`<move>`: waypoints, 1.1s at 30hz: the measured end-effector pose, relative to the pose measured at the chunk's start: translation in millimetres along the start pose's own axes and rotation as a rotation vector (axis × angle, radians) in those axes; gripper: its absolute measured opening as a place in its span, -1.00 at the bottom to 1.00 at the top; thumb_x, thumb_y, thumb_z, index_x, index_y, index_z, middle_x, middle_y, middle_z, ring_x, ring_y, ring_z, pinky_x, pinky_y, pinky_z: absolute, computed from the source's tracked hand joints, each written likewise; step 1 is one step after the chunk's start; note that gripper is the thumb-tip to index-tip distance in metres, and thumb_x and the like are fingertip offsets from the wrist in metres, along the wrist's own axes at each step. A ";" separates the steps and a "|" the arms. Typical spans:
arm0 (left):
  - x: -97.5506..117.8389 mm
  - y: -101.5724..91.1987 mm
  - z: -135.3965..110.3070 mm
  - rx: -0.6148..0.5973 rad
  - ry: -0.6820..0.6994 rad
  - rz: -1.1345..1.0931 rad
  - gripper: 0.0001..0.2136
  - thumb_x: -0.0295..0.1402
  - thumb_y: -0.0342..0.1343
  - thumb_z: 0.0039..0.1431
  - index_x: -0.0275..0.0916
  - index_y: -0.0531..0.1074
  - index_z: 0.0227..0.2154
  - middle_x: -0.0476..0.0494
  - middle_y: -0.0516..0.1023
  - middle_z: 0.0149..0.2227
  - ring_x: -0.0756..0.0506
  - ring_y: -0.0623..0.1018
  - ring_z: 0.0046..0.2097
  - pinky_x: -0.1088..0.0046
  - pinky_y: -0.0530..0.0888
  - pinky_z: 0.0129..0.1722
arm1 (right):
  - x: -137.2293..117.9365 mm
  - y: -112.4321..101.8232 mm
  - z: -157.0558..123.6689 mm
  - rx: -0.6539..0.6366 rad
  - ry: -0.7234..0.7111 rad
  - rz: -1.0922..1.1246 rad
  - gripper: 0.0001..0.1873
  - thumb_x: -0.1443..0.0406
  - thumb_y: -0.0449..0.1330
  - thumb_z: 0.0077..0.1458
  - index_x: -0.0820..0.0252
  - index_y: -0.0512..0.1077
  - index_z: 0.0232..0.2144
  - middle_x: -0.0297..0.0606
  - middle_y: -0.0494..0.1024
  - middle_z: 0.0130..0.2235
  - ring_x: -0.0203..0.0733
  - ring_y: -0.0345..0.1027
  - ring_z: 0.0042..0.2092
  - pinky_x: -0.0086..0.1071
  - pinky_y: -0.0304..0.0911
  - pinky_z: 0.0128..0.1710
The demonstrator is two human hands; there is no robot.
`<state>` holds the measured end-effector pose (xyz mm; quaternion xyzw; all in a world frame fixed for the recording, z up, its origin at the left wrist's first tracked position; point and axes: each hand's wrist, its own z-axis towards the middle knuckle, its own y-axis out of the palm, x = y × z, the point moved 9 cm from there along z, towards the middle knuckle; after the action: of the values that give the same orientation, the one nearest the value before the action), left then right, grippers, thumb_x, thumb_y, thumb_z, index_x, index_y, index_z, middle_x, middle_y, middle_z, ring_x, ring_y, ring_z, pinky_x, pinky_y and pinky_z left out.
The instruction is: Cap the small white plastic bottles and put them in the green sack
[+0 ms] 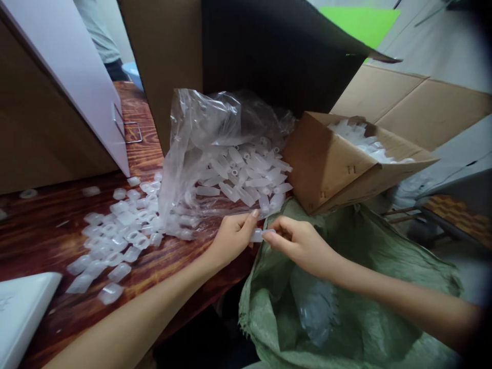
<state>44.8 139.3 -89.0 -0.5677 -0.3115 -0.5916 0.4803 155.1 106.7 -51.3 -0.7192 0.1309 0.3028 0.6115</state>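
Beyond bare forearms (169, 297), pinching a translucent piece (257, 236) with left hand (235, 233) and right hand (302, 243), by the left edge of a green sack (369, 333).

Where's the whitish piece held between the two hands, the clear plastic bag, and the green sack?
Whitish piece (257, 235): head view, its exposed middle.
Clear plastic bag (188, 128): head view, its upper-left part.
Green sack (392, 251): head view, its bare fabric.

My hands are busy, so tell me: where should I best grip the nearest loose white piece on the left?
Probably pinch the white piece by opposite sides, coming from its near side: it's short and blocky, and the pile lies behind it.
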 end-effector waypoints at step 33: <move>-0.9 5.3 0.0 -0.069 0.037 0.124 -0.49 -0.06 -0.21 0.30 -0.25 0.09 -0.71 0.03 0.08 -0.67 0.05 0.14 -0.57 0.52 0.06 -0.58 | -36.2 19.2 -21.8 -0.003 -0.433 -0.590 -0.67 0.18 -0.11 0.32 0.26 0.36 -0.27 -0.09 0.48 -0.34 -0.13 0.36 -0.38 -0.31 -0.06 -0.49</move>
<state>49.6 137.6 -90.8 -0.5908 -0.2462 -0.5818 0.5018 122.1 75.0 -43.6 -0.6462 -0.2154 0.2587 0.6849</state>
